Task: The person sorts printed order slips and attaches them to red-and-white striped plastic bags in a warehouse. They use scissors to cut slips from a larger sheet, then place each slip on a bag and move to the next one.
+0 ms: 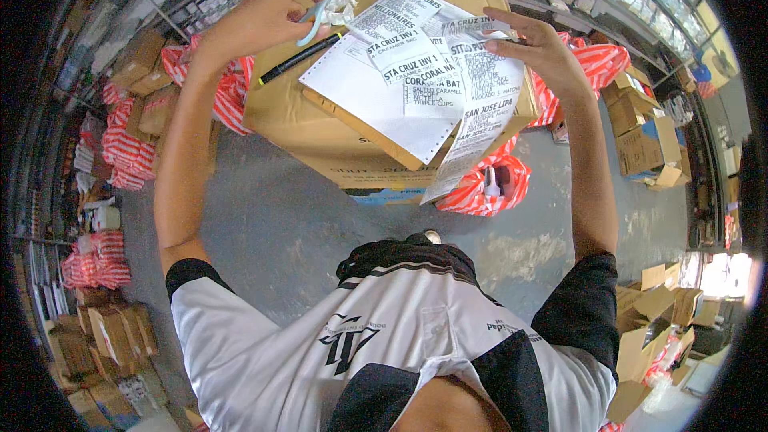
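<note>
A large cardboard box stands before me, with a stack of white paper and several printed paper slips on top. My left hand is at the box's far left corner, its fingers around the light-blue handles of a pair of scissors. The blades point away, beside a crumpled clear plastic piece. A black marker with yellow-green ends lies nearer, left of the paper. Over the slips on the right, my right hand pinches a printed slip between thumb and fingers.
Red-and-white striped plastic bags stand around the box, one open on the grey floor. Shelving with goods lines the far side. Cardboard boxes stand on the right, and more cardboard boxes and striped bags on the left.
</note>
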Action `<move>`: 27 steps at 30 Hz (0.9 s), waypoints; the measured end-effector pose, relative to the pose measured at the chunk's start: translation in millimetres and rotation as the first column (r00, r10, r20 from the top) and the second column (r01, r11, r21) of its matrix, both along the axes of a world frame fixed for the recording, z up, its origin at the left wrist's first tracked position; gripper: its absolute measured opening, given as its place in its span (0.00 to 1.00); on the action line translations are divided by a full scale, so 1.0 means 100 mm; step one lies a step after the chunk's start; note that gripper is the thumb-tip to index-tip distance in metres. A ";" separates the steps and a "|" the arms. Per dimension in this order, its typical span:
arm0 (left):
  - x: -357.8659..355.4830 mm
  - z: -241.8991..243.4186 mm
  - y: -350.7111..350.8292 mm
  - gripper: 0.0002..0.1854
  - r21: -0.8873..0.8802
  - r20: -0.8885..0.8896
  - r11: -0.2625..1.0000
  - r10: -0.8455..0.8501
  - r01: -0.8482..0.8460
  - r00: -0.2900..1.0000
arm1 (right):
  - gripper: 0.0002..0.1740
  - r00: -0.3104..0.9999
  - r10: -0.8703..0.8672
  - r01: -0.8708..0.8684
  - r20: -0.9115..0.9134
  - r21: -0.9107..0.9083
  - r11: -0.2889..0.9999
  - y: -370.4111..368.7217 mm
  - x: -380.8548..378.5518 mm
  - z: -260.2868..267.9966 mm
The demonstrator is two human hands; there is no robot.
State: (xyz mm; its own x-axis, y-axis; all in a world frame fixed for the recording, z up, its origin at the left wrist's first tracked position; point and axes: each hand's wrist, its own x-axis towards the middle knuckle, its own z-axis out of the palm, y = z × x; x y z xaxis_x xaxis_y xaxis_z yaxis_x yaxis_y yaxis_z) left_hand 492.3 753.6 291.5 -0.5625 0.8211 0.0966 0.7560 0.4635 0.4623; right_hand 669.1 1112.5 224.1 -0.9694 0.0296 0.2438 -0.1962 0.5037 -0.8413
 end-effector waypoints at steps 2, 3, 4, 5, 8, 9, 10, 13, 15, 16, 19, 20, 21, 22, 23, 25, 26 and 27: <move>0.02 -0.14 0.07 0.34 0.047 -0.070 0.990 0.134 -0.130 0.989 | 0.34 0.997 -0.041 0.041 0.067 -0.003 0.999 0.11 -0.13 -0.05; 0.03 -0.21 0.12 0.34 0.052 -0.129 0.992 0.121 -0.115 0.984 | 0.35 0.998 0.024 -0.025 0.055 0.006 1.000 0.15 -0.21 -0.07; 0.04 -0.26 0.18 0.34 0.045 -0.185 0.994 0.111 -0.104 0.977 | 0.37 0.996 0.060 -0.062 0.071 0.020 0.998 0.17 -0.29 -0.08; 0.04 -0.30 0.24 0.34 0.014 -0.222 0.993 0.118 -0.118 0.968 | 0.39 0.992 0.096 -0.099 0.085 0.032 0.995 0.19 -0.37 -0.11; 0.03 -0.41 0.33 0.31 -0.109 -0.196 0.977 0.159 -0.183 0.968 | 0.47 0.944 0.194 -0.242 0.268 0.161 0.957 0.28 -0.54 -0.16; 0.02 -0.47 0.37 0.31 -0.090 -0.226 0.987 0.112 -0.135 0.968 | 0.52 0.953 0.103 -0.182 0.285 0.267 0.946 0.30 -0.59 -0.18; 0.02 -0.53 0.40 0.30 -0.082 -0.202 0.986 0.128 -0.147 0.971 | 0.58 0.965 0.084 -0.168 0.249 0.338 0.926 0.32 -0.65 -0.20; 0.02 -0.71 0.47 0.29 0.046 -0.222 0.976 0.217 -0.212 0.951 | 0.61 0.975 0.124 -0.188 0.184 0.388 0.902 0.42 -0.69 -0.17; 0.03 -0.76 0.50 0.29 0.051 -0.270 0.957 0.287 -0.284 0.919 | 0.53 0.949 0.176 -0.256 0.260 0.320 0.912 0.57 -0.60 -0.03; 0.03 -0.77 0.52 0.29 0.024 -0.260 0.942 0.330 -0.336 0.907 | 0.49 0.935 0.194 -0.281 0.297 0.287 0.916 0.65 -0.52 0.06; 0.05 -0.73 0.53 0.28 -0.105 -0.192 0.943 0.292 -0.315 0.937 | 0.40 0.906 0.378 -0.394 0.192 0.056 0.917 0.79 -0.34 0.30; 0.06 -0.74 0.53 0.27 -0.094 -0.227 0.951 0.268 -0.294 0.936 | 0.38 0.902 0.418 -0.429 0.111 0.099 0.898 0.83 -0.30 0.41; 0.07 -0.74 0.53 0.26 -0.084 -0.264 0.958 0.246 -0.276 0.933 | 0.37 0.928 0.355 -0.367 0.111 0.125 0.922 0.85 -0.29 0.51; 0.06 -0.74 0.53 0.24 -0.086 -0.305 0.960 0.230 -0.267 0.924 | 0.37 0.931 0.360 -0.366 0.068 0.123 0.923 0.86 -0.31 0.61; 0.05 -0.76 0.53 0.22 0.013 -0.382 0.972 0.221 -0.234 0.898 | 0.36 0.950 0.306 -0.312 0.068 0.140 0.940 0.87 -0.34 0.72; 0.00 -0.83 0.54 0.18 0.154 -0.508 0.970 0.240 -0.187 0.827 | 0.27 0.969 0.246 -0.236 -0.030 0.200 0.951 0.93 -0.42 0.95; -0.05 -0.84 0.53 0.15 0.121 -0.420 0.974 0.226 -0.193 0.879 | 0.25 0.973 0.211 -0.184 -0.094 0.237 0.954 0.98 -0.50 1.08; -0.11 -0.85 0.52 0.13 0.060 -0.299 0.975 0.221 -0.213 0.929 | 0.23 0.972 0.178 -0.131 -0.156 0.269 0.954 1.04 -0.58 1.16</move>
State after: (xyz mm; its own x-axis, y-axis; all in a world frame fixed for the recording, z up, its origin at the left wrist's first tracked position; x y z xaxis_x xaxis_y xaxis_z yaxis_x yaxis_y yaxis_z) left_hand 481.6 805.7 206.6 -0.6674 0.6776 0.3090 0.7442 0.6225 0.2422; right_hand 610.7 1216.6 340.4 -0.8977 -0.2026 0.3913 -0.4225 0.6481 -0.6337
